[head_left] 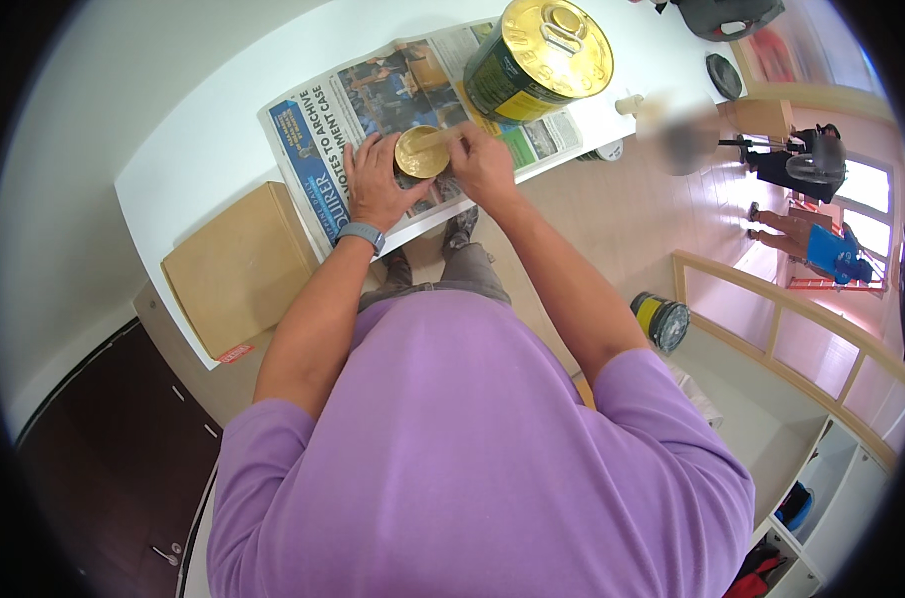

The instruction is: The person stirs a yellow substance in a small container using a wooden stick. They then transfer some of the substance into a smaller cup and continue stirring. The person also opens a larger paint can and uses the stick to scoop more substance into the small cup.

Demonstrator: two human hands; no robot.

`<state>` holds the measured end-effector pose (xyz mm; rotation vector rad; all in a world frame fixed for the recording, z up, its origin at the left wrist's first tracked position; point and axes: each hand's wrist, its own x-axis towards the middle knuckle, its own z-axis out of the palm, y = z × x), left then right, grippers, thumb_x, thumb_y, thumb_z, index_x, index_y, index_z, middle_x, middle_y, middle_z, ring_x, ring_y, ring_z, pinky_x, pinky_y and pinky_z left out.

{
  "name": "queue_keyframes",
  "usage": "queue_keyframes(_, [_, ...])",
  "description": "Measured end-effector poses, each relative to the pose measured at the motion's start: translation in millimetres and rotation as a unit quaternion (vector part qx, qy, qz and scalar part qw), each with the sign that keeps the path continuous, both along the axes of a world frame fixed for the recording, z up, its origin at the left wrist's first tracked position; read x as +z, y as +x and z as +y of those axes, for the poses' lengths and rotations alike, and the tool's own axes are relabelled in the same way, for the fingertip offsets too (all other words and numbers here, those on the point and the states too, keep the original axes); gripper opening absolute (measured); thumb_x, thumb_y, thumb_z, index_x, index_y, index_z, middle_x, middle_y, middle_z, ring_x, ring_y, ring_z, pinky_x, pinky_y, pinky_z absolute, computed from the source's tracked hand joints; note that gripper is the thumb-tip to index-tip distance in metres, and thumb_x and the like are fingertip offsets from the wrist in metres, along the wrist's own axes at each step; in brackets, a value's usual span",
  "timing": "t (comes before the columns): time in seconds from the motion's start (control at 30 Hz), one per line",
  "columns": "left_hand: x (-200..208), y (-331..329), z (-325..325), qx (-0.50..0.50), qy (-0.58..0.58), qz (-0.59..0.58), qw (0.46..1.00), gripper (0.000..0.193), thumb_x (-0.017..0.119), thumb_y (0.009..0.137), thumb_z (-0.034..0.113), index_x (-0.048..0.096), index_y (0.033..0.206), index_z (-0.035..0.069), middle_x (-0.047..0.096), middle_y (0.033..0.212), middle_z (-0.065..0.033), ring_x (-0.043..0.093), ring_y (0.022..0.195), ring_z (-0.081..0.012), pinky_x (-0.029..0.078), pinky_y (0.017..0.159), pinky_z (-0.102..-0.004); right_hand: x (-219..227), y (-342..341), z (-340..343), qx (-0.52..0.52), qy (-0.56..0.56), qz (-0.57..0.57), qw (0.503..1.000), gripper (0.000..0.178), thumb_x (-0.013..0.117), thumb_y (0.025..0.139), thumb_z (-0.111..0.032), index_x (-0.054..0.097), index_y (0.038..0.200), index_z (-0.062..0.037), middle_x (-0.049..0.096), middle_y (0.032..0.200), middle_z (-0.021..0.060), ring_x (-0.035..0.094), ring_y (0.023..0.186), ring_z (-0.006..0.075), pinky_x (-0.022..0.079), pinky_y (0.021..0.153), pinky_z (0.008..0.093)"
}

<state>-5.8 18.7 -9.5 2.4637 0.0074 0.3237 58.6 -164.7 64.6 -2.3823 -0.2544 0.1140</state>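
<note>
A small round tin (420, 163) with a gold-coloured inside stands on an unfolded newspaper (387, 88). My left hand (377, 187) is closed around its left side, thumb at the near edge and fingers along the far side. To the right of the tin, my right hand (485, 166) pinches a flat, pale stick (432, 143) that reaches over the tin's opening. What lies in the tin is hard to make out. Behind my right hand a large dark green and yellow can (557, 50) with a gold lid and wire handle sits on the paper.
The white table (208, 120) ends close in front of me. A brown cardboard box (238, 267) lies at its left end. On the floor at the right stands another can (661, 321). Two people (821, 249) are farther off. A dark door (114, 458) is lower left.
</note>
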Motion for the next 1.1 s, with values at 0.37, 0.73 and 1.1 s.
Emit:
queue_keyframes(0.37, [0.4, 0.6, -0.4, -0.005, 0.014, 0.012, 1.0, 0.092, 0.093, 0.074, 0.053, 0.058, 0.147, 0.009, 0.066, 0.141, -0.0135, 0.051, 0.146, -0.0349, 0.017, 0.131, -0.0627, 13.9, 8.8, 2.6, 0.052, -0.03, 0.0, 0.998, 0.022, 0.066, 0.101, -0.027, 0.072, 0.102, -0.0063, 0.076, 0.095, 0.0216, 0.072, 0.092, 0.0457, 0.056, 0.079, 0.0566])
queue_keyframes(0.73, [-0.6, 0.5, -0.1, -0.002, 0.006, 0.002, 1.0, 0.09, 0.092, 0.074, 0.053, 0.059, 0.145, 0.01, 0.066, 0.139, -0.0139, 0.051, 0.145, -0.0353, 0.017, 0.131, -0.0633, 11.5, 8.6, -8.0, 0.093, -0.068, 0.022, 0.993, 0.019, 0.066, 0.101, -0.026, 0.072, 0.102, -0.0078, 0.076, 0.099, 0.0195, 0.073, 0.095, 0.0447, 0.056, 0.08, 0.0562])
queue_keyframes(1.1, [1.6, -0.4, -0.4, -0.006, 0.005, 0.003, 1.0, 0.09, 0.094, 0.074, 0.05, 0.059, 0.146, 0.01, 0.067, 0.139, -0.0136, 0.052, 0.145, -0.0353, 0.017, 0.131, -0.0635, 8.9, 3.7, -8.7, 0.037, -0.036, -0.009, 0.999, 0.019, 0.067, 0.1, -0.025, 0.071, 0.1, -0.0068, 0.074, 0.095, 0.0204, 0.071, 0.09, 0.0451, 0.056, 0.077, 0.0555])
